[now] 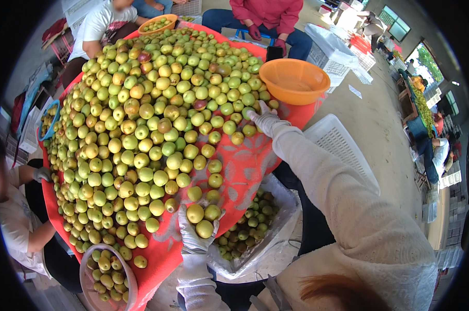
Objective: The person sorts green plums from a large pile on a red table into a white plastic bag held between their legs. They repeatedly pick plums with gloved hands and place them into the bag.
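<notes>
A large heap of green and yellowish jujube-like fruit [141, 128] covers a table spread with a red patterned blanket [242, 163]. My left hand [195, 233], in a striped glove, cups several of the fruits [204, 228] palm up near the table's front edge. At the right side of the heap, my gloved right hand [267, 118] reaches in with its fingers apart, touching a green fruit [247, 113] at the fingertips. Whether those fingers grip it I cannot tell. Below the edge, a plastic-lined crate [285, 202] holds more fruit, some of it darker.
An orange plastic colander [294, 81] stands at the right corner beside a dark phone [274, 53]. A pale basket of fruit [131, 272] sits at the front left. A white perforated crate [343, 151] lies by my right arm. Co-workers sit around the table, one in a red shirt [267, 13].
</notes>
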Motion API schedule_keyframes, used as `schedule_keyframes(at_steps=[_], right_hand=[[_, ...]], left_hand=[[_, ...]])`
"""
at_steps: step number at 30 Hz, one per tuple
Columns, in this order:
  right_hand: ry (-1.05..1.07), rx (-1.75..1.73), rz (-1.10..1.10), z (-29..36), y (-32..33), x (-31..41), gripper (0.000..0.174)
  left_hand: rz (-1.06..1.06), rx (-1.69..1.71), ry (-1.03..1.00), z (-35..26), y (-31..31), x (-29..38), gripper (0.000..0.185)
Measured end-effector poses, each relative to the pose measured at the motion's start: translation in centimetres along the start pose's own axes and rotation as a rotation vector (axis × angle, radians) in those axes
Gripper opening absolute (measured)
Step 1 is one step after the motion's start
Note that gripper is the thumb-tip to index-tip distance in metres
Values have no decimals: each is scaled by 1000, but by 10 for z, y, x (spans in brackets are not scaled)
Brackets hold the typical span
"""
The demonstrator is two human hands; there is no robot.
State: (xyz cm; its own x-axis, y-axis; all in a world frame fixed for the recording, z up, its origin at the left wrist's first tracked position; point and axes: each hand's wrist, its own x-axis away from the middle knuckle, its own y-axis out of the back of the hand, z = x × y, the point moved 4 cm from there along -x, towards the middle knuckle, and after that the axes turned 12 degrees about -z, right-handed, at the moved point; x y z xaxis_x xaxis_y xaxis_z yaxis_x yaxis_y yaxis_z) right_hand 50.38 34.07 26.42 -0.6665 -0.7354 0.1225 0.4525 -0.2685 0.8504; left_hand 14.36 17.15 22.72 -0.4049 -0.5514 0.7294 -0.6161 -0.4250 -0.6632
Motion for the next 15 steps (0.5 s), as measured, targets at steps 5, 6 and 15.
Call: schedule_keyframes(at_steps=[5, 6, 15], right_hand=[[374, -9, 116, 17, -25, 41, 84], [417, -17, 132, 17, -29, 48, 84], [895, 173, 597, 36, -30, 135, 59]], left_hand=[[-38, -35, -19, 1, 2, -6, 65], [-66, -34, -34, 1, 0, -4, 65], [-48, -61, -85, -3, -7, -3, 65]])
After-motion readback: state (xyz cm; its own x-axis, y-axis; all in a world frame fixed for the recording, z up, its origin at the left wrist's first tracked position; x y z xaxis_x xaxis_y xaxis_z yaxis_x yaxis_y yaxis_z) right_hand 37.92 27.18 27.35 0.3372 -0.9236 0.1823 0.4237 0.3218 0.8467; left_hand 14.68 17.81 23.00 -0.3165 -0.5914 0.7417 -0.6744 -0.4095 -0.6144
